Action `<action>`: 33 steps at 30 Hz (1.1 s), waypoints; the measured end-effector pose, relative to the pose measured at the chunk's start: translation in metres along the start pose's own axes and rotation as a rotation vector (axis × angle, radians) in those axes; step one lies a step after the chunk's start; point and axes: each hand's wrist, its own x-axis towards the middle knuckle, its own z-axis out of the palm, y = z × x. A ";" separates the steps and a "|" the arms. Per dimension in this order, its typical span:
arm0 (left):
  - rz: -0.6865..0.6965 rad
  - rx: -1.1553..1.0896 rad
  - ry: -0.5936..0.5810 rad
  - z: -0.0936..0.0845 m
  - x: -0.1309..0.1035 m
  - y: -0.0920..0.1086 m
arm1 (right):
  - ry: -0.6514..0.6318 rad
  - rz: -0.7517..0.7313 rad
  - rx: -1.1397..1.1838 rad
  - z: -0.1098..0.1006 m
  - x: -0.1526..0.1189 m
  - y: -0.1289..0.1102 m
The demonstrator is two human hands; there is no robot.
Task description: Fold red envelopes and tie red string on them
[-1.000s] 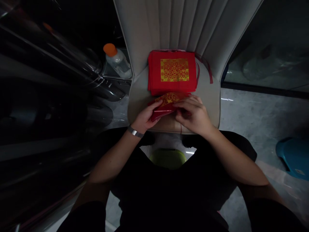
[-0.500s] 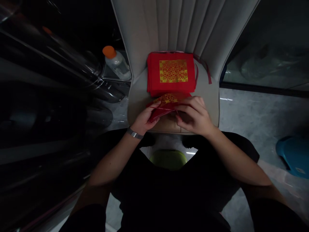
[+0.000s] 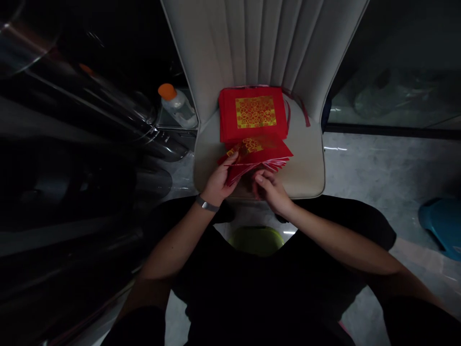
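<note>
My left hand (image 3: 221, 179), with a grey band at the wrist, is closed on the left end of a bundle of red packets (image 3: 262, 150) with gold print. The packets' right edges fan apart and show pale insides. Just below these edges, my right hand (image 3: 269, 188) has its fingers curled and partly blurred; whether it pinches anything is hidden. Behind the bundle, a flat red stack (image 3: 255, 113) with a gold patterned panel lies on the pale chair seat (image 3: 306, 168). A thin red ribbon (image 3: 306, 115) trails from its right side.
The ribbed chair back (image 3: 259, 43) rises beyond the stack. To its left stands a bottle with an orange cap (image 3: 167, 91). A green object (image 3: 256, 240) is on the floor between my knees, and a blue one (image 3: 442, 228) at the far right.
My right hand has moved down and left, off the bundle's right end. The packets' free edges now spread open. My left hand keeps its hold, and the view has shifted slightly.
</note>
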 end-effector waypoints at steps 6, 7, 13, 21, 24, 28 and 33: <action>0.063 -0.069 0.032 -0.003 -0.002 0.001 | -0.037 0.114 0.022 -0.016 -0.009 -0.012; 0.069 -0.068 0.019 -0.004 0.000 0.000 | -0.181 0.205 -0.074 -0.019 -0.012 -0.015; 0.158 -0.064 -0.009 -0.003 0.005 -0.013 | -0.329 0.302 0.054 -0.010 -0.016 -0.012; 0.554 0.173 0.153 0.011 -0.017 -0.034 | 0.119 0.128 0.211 -0.005 0.000 -0.011; 0.638 0.406 0.180 0.011 -0.040 -0.033 | 0.072 0.092 0.218 -0.008 -0.003 -0.018; 0.778 0.571 0.113 0.010 -0.071 -0.030 | -0.004 0.101 0.290 -0.013 -0.010 -0.026; 0.929 0.693 0.027 0.006 -0.082 -0.033 | 0.020 0.043 0.286 -0.021 -0.014 -0.034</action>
